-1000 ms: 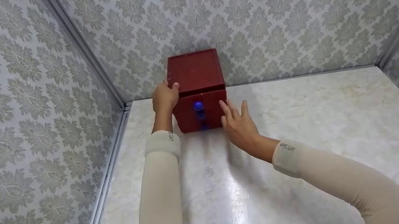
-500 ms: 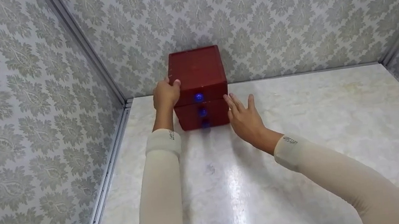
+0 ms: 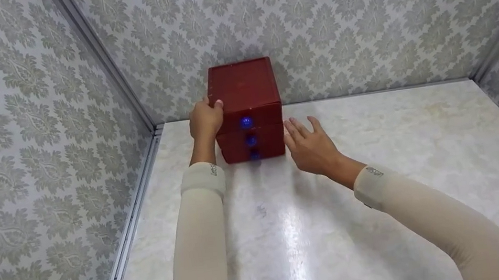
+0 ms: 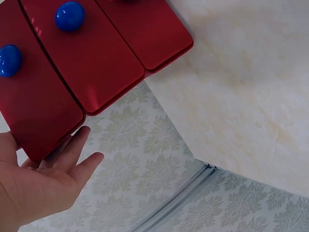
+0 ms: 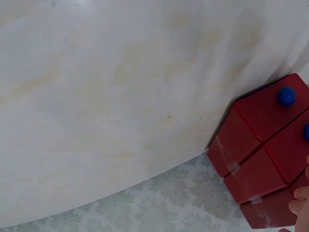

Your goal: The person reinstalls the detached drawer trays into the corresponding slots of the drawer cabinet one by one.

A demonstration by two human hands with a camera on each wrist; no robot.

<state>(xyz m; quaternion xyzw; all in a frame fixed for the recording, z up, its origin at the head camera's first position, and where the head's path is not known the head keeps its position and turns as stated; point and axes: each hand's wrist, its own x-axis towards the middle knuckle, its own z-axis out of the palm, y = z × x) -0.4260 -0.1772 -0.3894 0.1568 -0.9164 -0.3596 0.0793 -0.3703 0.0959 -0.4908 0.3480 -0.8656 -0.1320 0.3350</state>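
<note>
A small red chest of drawers (image 3: 242, 85) with three stacked drawers stands against the patterned back wall. In the left wrist view, blue knobs (image 4: 70, 16) show on two of the drawer fronts. My left hand (image 3: 205, 120) holds the chest's upper left corner, the thumb on the top edge and the fingers along the side. Beside the right front edge is my right hand (image 3: 311, 148), fingers extended and fingertips right at the chest's side. The right wrist view catches only a few fingertips (image 5: 300, 205) near the drawers; the rest of that hand is outside the frame.
The chest sits at the back of a pale marbled tabletop (image 3: 400, 149). Patterned walls (image 3: 336, 27) close off the back and both sides. A grey metal rail (image 3: 131, 228) runs along the table's left edge.
The dark gap below the chest's top panel has closed, and the top knob now sits higher, its drawer front level with the others. My right hand has shifted slightly right; the left keeps its hold.
</note>
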